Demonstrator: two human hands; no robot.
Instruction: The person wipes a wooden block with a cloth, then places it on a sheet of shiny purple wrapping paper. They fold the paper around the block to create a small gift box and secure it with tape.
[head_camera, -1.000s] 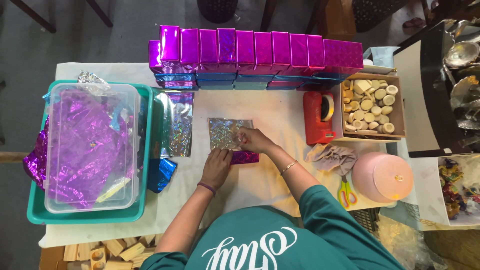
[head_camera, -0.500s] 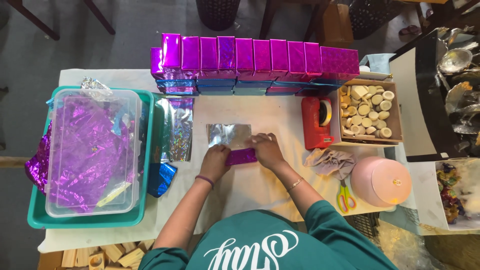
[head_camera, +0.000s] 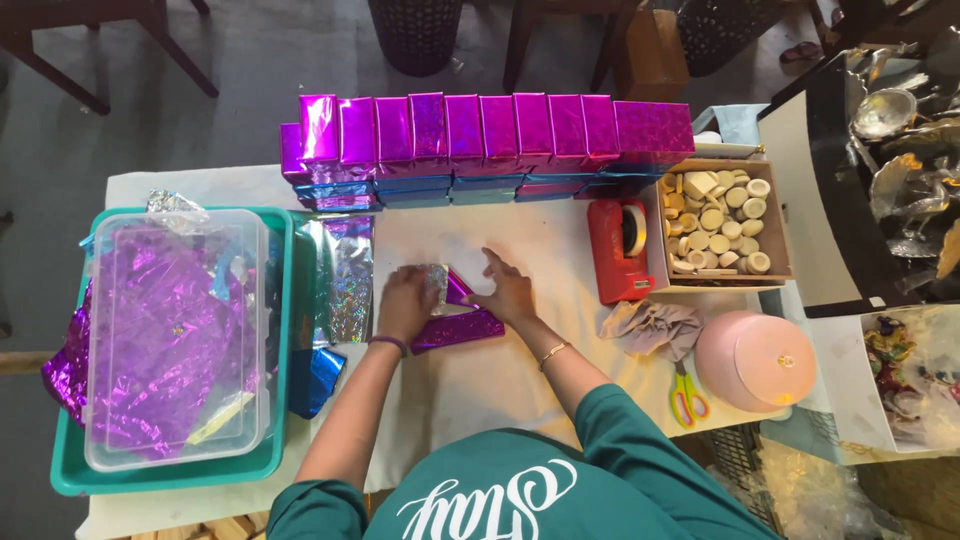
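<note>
Refolded, purple foil packet (head_camera: 458, 325) lies between both hands.

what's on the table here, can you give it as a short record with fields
left hand: left hand presses foil onto the purple wrapped box
right hand: right hand flat on the box's far side
behind: row of purple wrapped boxes stacked on blue ones
left side: green tray holding a clear tub of purple foil
right side: red tape dispenser, cardboard box of pale round pieces, scissors, pink round lid
</note>
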